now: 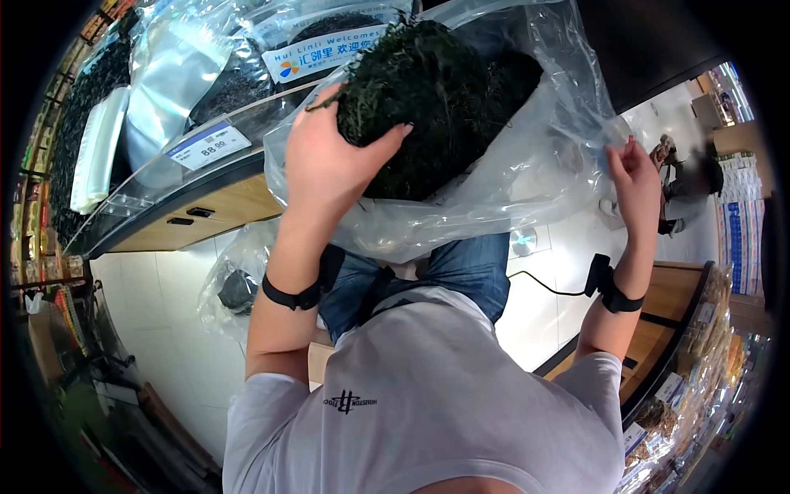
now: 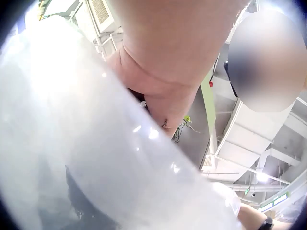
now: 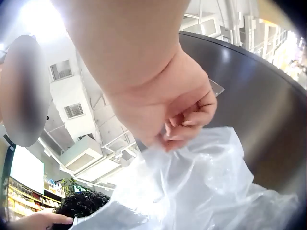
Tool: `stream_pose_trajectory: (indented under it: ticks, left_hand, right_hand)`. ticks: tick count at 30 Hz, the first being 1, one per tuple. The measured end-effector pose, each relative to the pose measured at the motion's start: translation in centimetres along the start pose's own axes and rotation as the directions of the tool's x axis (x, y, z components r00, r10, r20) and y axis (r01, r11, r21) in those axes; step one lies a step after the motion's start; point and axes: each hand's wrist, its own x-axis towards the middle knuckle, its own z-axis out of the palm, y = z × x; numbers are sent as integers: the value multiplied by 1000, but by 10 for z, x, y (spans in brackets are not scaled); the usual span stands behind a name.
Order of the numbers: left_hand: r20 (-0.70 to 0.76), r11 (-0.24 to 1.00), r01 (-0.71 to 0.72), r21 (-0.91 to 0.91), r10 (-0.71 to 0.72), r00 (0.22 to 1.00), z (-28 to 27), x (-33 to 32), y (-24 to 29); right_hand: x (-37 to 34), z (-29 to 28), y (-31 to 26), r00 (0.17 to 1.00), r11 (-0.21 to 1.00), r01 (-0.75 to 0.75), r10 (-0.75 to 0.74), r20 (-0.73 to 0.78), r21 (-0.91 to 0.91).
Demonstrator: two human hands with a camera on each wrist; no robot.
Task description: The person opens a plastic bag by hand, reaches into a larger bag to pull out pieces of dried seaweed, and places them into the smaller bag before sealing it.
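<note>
A large clump of dark green dried seaweed (image 1: 436,99) sits in the mouth of a big clear plastic bag (image 1: 494,202) in the head view. My left hand (image 1: 329,156) grips the clump's near left side, thumb across its front and the other fingers partly hidden behind it. Off to the right, my right hand (image 1: 635,177) pinches the bag's edge between thumb and curled fingers. The right wrist view shows this pinch close up, with crumpled plastic (image 3: 206,177) hanging below the fingers. In the left wrist view the bag wall (image 2: 110,129) covers much of the seaweed.
A display shelf with a price tag (image 1: 209,146) and bagged dark goods runs along the upper left. Another plastic bag (image 1: 239,288) is low beside my left forearm. Shelving with packaged goods (image 1: 675,412) stands at lower right. Another person (image 1: 691,185) is farther back at right.
</note>
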Motion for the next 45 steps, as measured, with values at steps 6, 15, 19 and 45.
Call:
stream_pose_trajectory:
  ticks: [6,15,19,45]
  left_hand:
    - [-10,1000,13,-25,-14,1000,-7,17,20]
    - [-31,971,8,-239,-16,999,5,28,18]
    - [65,905,124,-406,-107,992,7,25,19]
    - [97,886,157,-436,-127,987,47,24,-10]
  right_hand:
    - [-15,-8,-45,996,670,38,-86,-27,-741]
    - [12,122,-65,957,638,-181,-61,283,749]
    - [17,143,-57,918,284,-373,-23,395,883]
    - [-21,159,-89,746,779,601,-467,-475,178]
